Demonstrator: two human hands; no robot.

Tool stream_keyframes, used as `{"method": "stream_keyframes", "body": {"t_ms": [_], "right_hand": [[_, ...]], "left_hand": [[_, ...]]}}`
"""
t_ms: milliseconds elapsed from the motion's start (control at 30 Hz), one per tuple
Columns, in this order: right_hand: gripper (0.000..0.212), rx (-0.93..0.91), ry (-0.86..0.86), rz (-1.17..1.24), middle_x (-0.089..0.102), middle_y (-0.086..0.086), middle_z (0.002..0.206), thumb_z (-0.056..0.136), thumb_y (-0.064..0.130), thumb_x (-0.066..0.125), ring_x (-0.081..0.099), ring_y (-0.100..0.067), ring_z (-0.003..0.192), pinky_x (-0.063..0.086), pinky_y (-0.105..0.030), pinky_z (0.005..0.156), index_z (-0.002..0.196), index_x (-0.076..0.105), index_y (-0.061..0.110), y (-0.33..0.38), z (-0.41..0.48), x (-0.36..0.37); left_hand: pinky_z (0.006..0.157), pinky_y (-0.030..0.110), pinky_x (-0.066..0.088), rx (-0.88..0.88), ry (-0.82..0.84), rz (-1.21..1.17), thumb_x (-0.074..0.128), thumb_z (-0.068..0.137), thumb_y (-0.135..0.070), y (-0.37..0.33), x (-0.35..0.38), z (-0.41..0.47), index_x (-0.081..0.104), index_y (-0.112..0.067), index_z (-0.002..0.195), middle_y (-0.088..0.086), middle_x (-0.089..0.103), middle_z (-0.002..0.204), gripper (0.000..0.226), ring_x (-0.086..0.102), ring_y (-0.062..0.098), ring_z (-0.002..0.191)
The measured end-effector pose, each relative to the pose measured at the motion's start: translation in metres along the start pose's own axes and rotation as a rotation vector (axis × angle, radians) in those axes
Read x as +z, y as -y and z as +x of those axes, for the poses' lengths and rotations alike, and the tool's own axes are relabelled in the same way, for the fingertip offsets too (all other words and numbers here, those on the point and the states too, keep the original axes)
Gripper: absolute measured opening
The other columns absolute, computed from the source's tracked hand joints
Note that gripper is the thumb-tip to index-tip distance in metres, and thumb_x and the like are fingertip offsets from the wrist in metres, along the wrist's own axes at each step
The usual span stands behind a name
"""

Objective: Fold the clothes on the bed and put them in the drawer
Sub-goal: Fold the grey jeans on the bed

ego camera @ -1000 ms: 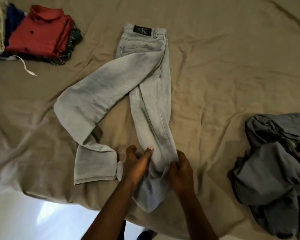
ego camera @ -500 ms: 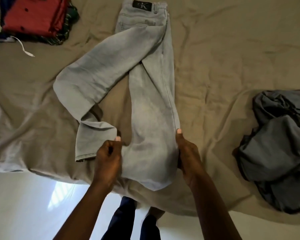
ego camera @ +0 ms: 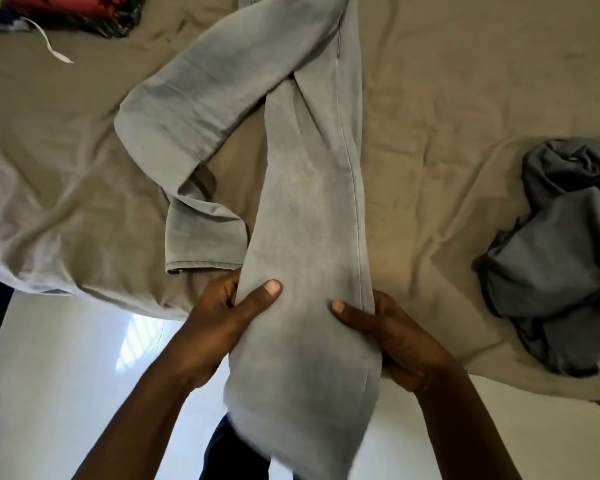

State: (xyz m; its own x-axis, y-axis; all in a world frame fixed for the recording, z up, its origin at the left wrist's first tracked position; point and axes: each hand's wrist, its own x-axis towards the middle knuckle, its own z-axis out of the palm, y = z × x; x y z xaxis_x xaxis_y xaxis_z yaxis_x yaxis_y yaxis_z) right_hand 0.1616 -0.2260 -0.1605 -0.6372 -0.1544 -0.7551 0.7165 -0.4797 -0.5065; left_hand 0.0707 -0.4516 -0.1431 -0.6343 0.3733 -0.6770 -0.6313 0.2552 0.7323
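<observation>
Head view: pale grey jeans (ego camera: 312, 168) are spread lengthwise on the bed (ego camera: 465, 81), with the waist end cut off by the top edge. One leg is laid straight toward the camera. A side seam is seen along its right edge and a faint pale mark mid-leg. The other leg is crossed to the left and bent back at the knee, its hem laid flat just left of the straight leg.

The lower end of the straight leg is raised off the bed edge and gripped at both sides. The left hand (ego camera: 222, 317) is curled round the left edge with the thumb pressed on top. The right hand (ego camera: 395, 337) is curled round the right edge, thumb likewise on top. The cuff end is hung below the hands and is blurred.

The bed is covered by a wrinkled tan sheet. A crumpled heap of dark grey clothes (ego camera: 568, 254) is seen at the right, well apart from the jeans. A folded stack (ego camera: 66, 8), red on top, is cut off at the top left corner, and a white strip (ego camera: 52, 46) is seen beside it on the sheet. A pale glossy floor (ego camera: 66, 375) is shown below the bed edge, with a bright patch of light on it. Dark trousers (ego camera: 229, 448) are glimpsed between the forearms.
</observation>
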Motion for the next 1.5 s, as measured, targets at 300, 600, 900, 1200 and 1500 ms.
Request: {"method": "stream_keyframes", "body": {"t_ms": [300,600,900,1200,1500], "right_hand": [[0.063,0.242,-0.517,-1.236,0.073,0.006,0.098,0.084,0.083,0.045,0.068,-0.019,0.093,0.051,-0.032,0.081,0.103,0.071,0.029,-0.035,0.056,-0.03],[0.018,-0.348,-0.857,-0.839,0.073,-0.003,0.089,0.098,0.028,0.057,0.068,-0.028,0.084,0.052,-0.034,0.074,0.094,0.07,0.018,0.11,0.153,-0.022],[0.045,-0.293,-0.97,-1.019,0.068,-0.006,0.11,0.099,0.055,0.051,0.065,-0.031,0.103,0.048,-0.038,0.084,0.11,0.062,0.013,0.231,0.299,-0.012],[0.024,-0.539,-1.061,-0.681,0.06,0.004,0.072,0.099,0.03,0.063,0.054,-0.013,0.067,0.037,-0.031,0.066,0.08,0.057,0.017,0.243,0.285,-0.042],[0.041,-0.265,-1.085,-0.587,0.066,0.003,0.1,0.1,0.059,0.048,0.062,-0.023,0.096,0.038,-0.03,0.079,0.105,0.064,0.021,0.261,0.307,-0.026]], "left_hand": [[0.084,0.03,0.054,-0.369,-0.066,1.232,0.065,0.08,-0.075,0.057,-0.021,0.044,0.064,-0.034,0.088,-0.014,0.072,0.096,0.041,0.069,0.016,0.101],[0.087,0.045,0.058,0.063,-0.51,0.422,0.064,0.089,-0.054,-0.06,-0.004,0.187,0.073,-0.018,0.087,0.003,0.075,0.084,0.037,0.072,0.024,0.085],[0.08,0.033,0.048,0.082,-0.798,0.344,0.063,0.095,-0.04,-0.141,-0.009,0.365,0.075,-0.006,0.09,0.018,0.075,0.102,0.036,0.07,0.034,0.103],[0.065,0.035,0.041,0.154,-0.695,0.006,0.074,0.095,-0.025,-0.125,-0.035,0.377,0.057,-0.016,0.064,-0.002,0.052,0.059,0.036,0.045,0.014,0.058],[0.095,0.046,0.056,-0.182,-0.478,-0.526,0.07,0.081,-0.057,-0.141,-0.041,0.393,0.074,-0.029,0.121,0.0,0.075,0.119,0.049,0.07,0.025,0.107]]}}
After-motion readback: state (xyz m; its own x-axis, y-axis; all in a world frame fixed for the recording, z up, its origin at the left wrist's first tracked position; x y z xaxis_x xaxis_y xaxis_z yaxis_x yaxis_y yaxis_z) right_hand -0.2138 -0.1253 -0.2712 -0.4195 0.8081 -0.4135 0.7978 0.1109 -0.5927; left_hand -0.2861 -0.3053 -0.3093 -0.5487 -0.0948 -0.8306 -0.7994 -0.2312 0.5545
